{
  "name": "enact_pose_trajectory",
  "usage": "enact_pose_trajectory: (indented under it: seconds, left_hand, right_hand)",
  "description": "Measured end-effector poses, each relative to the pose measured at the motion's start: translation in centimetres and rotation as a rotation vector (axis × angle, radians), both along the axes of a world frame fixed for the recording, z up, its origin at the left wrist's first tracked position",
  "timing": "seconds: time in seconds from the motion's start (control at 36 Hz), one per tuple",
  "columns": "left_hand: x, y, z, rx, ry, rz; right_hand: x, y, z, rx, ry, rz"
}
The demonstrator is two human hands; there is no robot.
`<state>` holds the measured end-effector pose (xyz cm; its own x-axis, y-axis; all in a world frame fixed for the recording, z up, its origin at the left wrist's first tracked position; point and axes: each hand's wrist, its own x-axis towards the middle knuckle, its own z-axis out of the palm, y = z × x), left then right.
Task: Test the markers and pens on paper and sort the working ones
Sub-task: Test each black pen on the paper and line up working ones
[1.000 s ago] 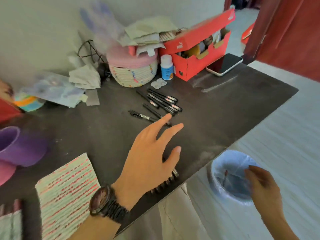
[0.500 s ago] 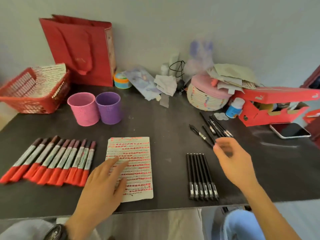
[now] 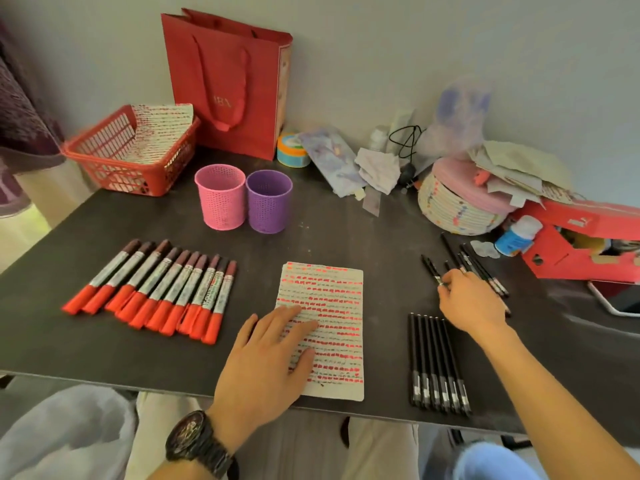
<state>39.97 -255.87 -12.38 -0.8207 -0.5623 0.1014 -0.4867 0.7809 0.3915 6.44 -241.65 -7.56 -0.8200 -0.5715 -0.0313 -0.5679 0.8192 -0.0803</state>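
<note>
First: Since half a second ago, what has moved in the head view?

Second: The right hand (image 3: 472,303) has gone forward and down to the loose pens (image 3: 481,268), which lie at two o'clock from the paper (image 3: 332,299). Before, it hovered short of them. The left hand (image 3: 273,355) has slid further onto the sheet.

First: How do the fingers stand?

Second: On the right hand, thumb and forefinger are closed together on the near end of the slanted pen (image 3: 430,268), and the other fingers are curled. The left hand lies flat, with the fingers straight and a little apart, and presses the paper down.

First: Which relation matters for the coming move?

Second: The slanted pen lies at eleven o'clock from the right fingertips. Its long axis runs from eleven to five o'clock, so only the near end is in the pinch. The right hand is much nearer to it; the left hand is well apart. I judge that the pen must be lifted, turned and brought to the paper, at eight o'clock from the right hand, for a test stroke. Whether it has a cap, I cannot tell.

First: Where would a working one go?

Second: Probably to the sorted row (image 3: 438,362) at four o'clock from the paper, just beside the right wrist.
</note>
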Motion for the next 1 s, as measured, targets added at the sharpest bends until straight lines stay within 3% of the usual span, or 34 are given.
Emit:
enact_pose_trajectory:
  seconds: [0.11, 0.19, 0.33, 0.42, 0.56, 0.61, 0.69, 0.83, 0.89, 1.0]
  left_hand:
    - [-0.2, 0.0, 0.2, 0.013, -0.013, 0.006]
    - [-0.1, 0.0, 0.2, 0.006, -0.009, 0.016]
    - [0.1, 0.1, 0.4, 0.025, 0.055, 0.010]
    - [0.3, 0.0, 0.7, 0.095, 0.199, 0.038]
    - [1.4, 1.1, 1.5, 0.162, 0.573, 0.116]
    - [2.2, 2.4, 2.0, 0.142, 0.640, 0.105]
    - [3.4, 4.8, 2.6, 0.240, 0.633, 0.011]
    - [4.0, 7.5, 3.1, 0.647, 0.437, -0.142]
    - [4.0, 8.0, 2.7, 0.699, 0.428, -0.127]
    - [4.2, 7.9, 2.2, 0.659, 0.411, -0.088]
  right_hand:
    - [-0.3, -0.4, 0.7, -0.019, -0.051, 0.013]
    - [0.7, -0.5, 1.8, -0.281, -0.195, -0.025]
    - [6.5, 0.5, 5.0, -0.967, -0.965, -0.140]
    - [11.2, 1.7, 5.8, -1.203, -1.258, -0.150]
    - [19.0, 3.6, 4.4, -1.359, -1.362, -0.240]
    - [21.8, 4.1, 3.1, -1.396, -1.370, -0.256]
    - [25.0, 4.6, 1.1, -1.436, -1.352, -0.311]
    - [28.0, 4.7, -0.9, -1.482, -1.335, -0.354]
    - [28.3, 5.1, -1.2, -1.462, -1.328, -0.353]
    - [27.5, 6.1, -0.8, -1.499, -1.599, -0.413]
